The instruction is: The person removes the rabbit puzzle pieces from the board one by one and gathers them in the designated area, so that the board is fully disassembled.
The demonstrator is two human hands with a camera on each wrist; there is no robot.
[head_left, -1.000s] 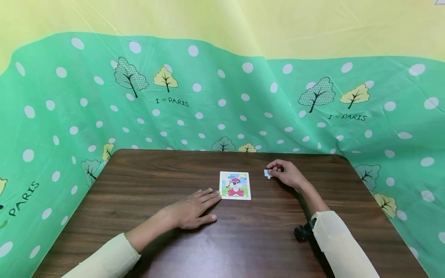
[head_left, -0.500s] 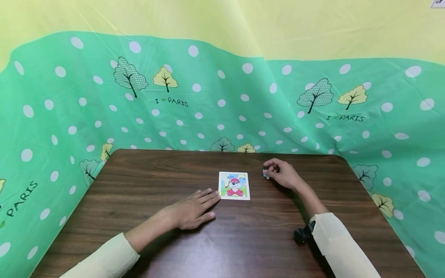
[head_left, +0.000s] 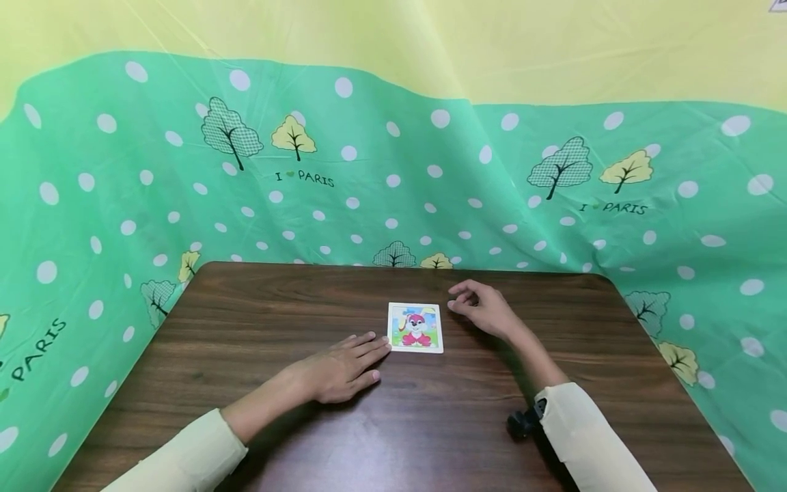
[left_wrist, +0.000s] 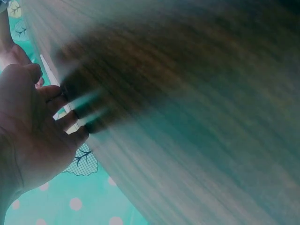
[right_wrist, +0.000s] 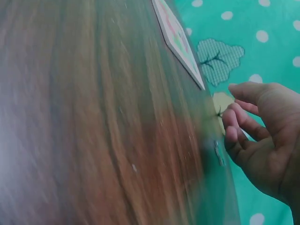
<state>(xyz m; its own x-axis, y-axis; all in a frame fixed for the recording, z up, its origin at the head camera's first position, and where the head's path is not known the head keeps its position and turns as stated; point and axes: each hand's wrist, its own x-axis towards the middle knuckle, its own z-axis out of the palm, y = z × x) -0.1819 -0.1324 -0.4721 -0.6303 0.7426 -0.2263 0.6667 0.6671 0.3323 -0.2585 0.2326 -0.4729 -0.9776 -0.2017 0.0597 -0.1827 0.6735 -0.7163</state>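
Grn. polka-dot backdrop cloth (head_left: 393,157), yel. along top & printed w/ checked & yel. trees plus "I PARIS" lettering, hangs behind a dk. brown wood-grain table (head_left: 295,301) w/ rounded far corners. Two pale sleeves, L sleeve (head_left: 187,458) & R sleeve (head_left: 593,437), reach in from the btm. of the head view. L hand (head_left: 337,372) lies palm down on the wood, fingers straight, thumb set apart, fingertips at the near L corner of a framed rabbit pic (head_left: 415,328). R hand (head_left: 488,314) hovers or rests just R of the pic's far R corner, apart from it; fingers are loosely bent, gap showing btwn. index & thumb tips. The sq. pic, task's thing, sits flat nr. mid-table btwn. both hands: wht. border, pink-red rabbit w/ wht. muzzle, blue sky, grn. ground. Blk. device (head_left: 522,425) juts from the R cuff, inner side. Corner of a wht. label (head_left: 779,5) w/ dk. marks pokes in at upper R edge. Smallest: a thin flat bit (right_wrist: 219,153) on the tabletop below R fingers, per R wrist view; too blurred to ID.
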